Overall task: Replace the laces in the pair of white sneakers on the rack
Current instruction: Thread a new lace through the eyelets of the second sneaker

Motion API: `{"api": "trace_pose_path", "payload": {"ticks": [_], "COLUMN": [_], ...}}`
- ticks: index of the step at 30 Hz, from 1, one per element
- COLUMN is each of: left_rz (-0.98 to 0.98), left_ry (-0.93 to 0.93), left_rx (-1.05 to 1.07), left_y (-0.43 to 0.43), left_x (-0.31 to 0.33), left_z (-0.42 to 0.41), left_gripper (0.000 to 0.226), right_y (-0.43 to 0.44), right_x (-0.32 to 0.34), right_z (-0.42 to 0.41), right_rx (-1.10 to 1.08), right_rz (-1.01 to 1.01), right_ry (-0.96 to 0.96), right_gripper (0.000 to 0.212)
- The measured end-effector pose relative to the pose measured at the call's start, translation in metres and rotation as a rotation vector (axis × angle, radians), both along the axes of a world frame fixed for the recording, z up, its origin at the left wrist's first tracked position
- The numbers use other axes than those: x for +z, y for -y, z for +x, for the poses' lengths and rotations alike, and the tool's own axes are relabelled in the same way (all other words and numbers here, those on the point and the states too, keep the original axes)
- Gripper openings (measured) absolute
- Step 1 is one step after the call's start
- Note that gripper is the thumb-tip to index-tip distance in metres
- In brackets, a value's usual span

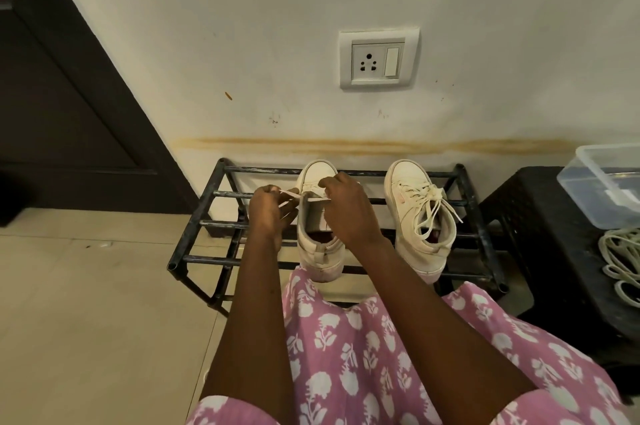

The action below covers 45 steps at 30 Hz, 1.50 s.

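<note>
The right hand (346, 206) covers the eyelet area of the left sneaker (320, 251), so the lacing there cannot be read. Its fingers curl down onto the lace (290, 193); the contact point itself is hidden. The left hand (268, 208) pinches the other end of this lace just left of the shoe, and the strand runs taut between both hands.

Both white sneakers stand on the top bars of the black rack (207, 226), toes toward the wall. The right sneaker (415, 213) is fully laced and tied in a bow.

A black stool (533, 217) stands right of the rack. On it sits a clear plastic container (588, 161), cut off by the frame edge; its contents are hard to make out. A bundle of loose laces (620, 258) lies nearer on the stool, also cut off.
</note>
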<state>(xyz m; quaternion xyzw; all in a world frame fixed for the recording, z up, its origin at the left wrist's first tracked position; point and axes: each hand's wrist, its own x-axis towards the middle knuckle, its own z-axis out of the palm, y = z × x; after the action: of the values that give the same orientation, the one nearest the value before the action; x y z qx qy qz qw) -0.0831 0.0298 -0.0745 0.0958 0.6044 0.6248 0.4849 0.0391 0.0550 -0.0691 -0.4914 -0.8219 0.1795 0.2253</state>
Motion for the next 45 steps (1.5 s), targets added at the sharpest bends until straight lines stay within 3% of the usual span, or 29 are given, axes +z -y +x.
{"api": "trace_pose_path", "payload": {"ticks": [4, 8, 10, 13, 15, 19, 23, 29, 33, 36, 40, 43, 45], "left_rz": [0.069, 0.074, 0.062, -0.164, -0.216, -0.303, -0.486, -0.79, -0.938, -0.756, -0.219, -0.113, -0.086], "left_ry": [0.091, -0.179, -0.459, -0.932, -0.984, -0.877, -0.783, -0.83, -0.842, -0.922, -0.834, -0.809, -0.819], "left_rx": [0.128, 0.137, -0.085, -0.655, -0.758, -0.599, -0.181, 0.305, 0.227, -0.038, -0.402, -0.615, -0.63], "left_y": [-0.002, -0.003, -0.003, 0.005, 0.011, 0.02, 0.033, 0.061, 0.067, 0.055, 0.03, 0.019, 0.015], "left_x": [0.006, 0.009, 0.012, 0.013, 0.012, 0.011, 0.011, 0.012, 0.014, 0.011, 0.014, 0.02, 0.018], "left_z": [-0.006, -0.021, -0.031, -0.036, -0.04, -0.058, -0.081, -0.118, -0.124, -0.113, -0.07, -0.038, -0.028], "left_gripper": [0.024, 0.012, 0.024, 0.041, 0.036, 0.028, 0.033, 0.03, 0.041, 0.058, 0.04, 0.037, 0.033], "right_y": [-0.003, -0.006, -0.008, -0.012, -0.016, -0.019, -0.019, -0.018, -0.018, -0.017, -0.018, -0.017, -0.016], "right_x": [-0.002, 0.006, 0.009, 0.014, 0.018, 0.024, 0.025, 0.027, 0.028, 0.029, 0.032, 0.033, 0.032], "right_z": [0.008, 0.016, 0.02, 0.025, 0.029, 0.034, 0.036, 0.033, 0.03, 0.026, 0.019, 0.015, 0.014], "right_rx": [-0.046, -0.081, -0.057, -0.033, -0.055, -0.07, -0.106, -0.095, -0.075, -0.065, -0.05, -0.041, -0.035], "right_rz": [-0.054, -0.135, -0.145, -0.152, -0.161, -0.026, 0.07, 0.11, 0.103, 0.13, 0.171, 0.195, 0.201], "right_ry": [-0.029, -0.075, -0.033, 0.032, 0.039, 0.178, 0.239, 0.251, 0.201, 0.19, 0.235, 0.265, 0.279], "right_gripper": [0.026, 0.031, 0.031, 0.029, 0.029, 0.03, 0.029, 0.029, 0.026, 0.025, 0.026, 0.026, 0.026]}}
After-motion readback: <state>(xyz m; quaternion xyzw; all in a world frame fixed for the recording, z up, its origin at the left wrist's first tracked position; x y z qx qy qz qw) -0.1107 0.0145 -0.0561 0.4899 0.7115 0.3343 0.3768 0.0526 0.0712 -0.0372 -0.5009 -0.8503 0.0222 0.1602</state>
